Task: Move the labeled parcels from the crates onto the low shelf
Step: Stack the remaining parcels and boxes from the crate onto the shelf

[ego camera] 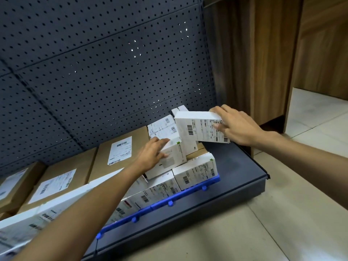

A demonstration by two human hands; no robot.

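My right hand (237,127) grips a white labeled parcel (197,127) by its right end, holding it tilted above the right end of the low dark shelf (241,166). My left hand (152,153) rests with straight fingers on another white labeled parcel (169,146) that leans on top of the pile. Several white labeled parcels (195,172) stand in a row along the shelf front behind a blue rail (169,201). Brown labeled cartons (116,153) lie flat behind them. No crate is in view.
A dark pegboard back panel (105,72) rises behind the shelf. A wooden cabinet side (263,63) stands to the right. Pale floor tiles (282,223) lie in front of and beside the shelf.
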